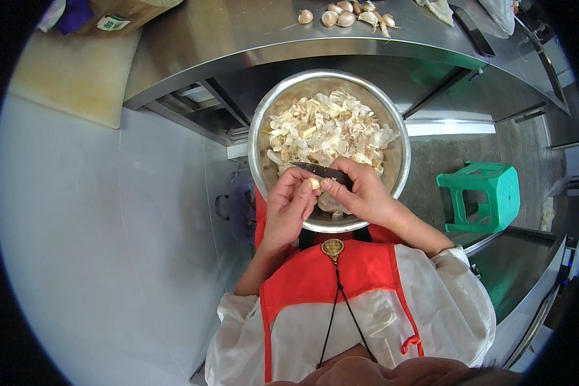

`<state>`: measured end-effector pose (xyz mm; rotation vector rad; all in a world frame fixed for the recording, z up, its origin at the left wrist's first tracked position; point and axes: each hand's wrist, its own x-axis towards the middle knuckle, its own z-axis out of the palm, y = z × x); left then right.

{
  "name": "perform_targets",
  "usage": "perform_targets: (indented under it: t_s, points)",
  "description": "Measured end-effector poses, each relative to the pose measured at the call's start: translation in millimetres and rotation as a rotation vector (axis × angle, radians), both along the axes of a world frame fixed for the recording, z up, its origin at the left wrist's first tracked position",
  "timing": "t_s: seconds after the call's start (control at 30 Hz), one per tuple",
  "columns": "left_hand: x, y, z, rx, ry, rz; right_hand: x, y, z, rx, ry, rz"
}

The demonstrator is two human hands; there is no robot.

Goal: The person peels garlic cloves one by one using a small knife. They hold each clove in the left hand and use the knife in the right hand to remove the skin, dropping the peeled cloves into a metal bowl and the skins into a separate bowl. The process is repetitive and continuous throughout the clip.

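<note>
A wide steel bowl [403,168] sits at my lap, heaped with pale garlic skins [325,125]. Over its near side, my left hand [291,201] pinches a garlic clove [314,183] between thumb and fingertips. My right hand [361,193] grips a dark-bladed knife [321,170], its blade pointing left across the bowl above the clove. The right thumb is close against the clove, and the knife's handle is hidden in the palm.
Several garlic bulbs and cloves [345,18] lie on the steel counter [238,38] ahead. A dark phone-like slab [473,31] is at its right. A green plastic stool [489,198] stands on the floor to the right. A cutting board [77,74] juts out at far left.
</note>
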<state>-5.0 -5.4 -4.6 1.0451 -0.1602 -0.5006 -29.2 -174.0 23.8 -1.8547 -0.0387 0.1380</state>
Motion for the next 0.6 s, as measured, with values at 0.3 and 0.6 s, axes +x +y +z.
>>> perform_targets:
  t_s: [0.3, 0.6]
  points:
    - [-8.2, -11.5, -15.7, -0.228, 0.174, 0.085, -0.6, 4.1, 2.0, -0.004, -0.011, 0.006]
    - [-10.0, -7.8, -20.0, -0.256, 0.146, 0.018, 0.5, 3.8, 2.8, -0.128, -0.114, -0.004]
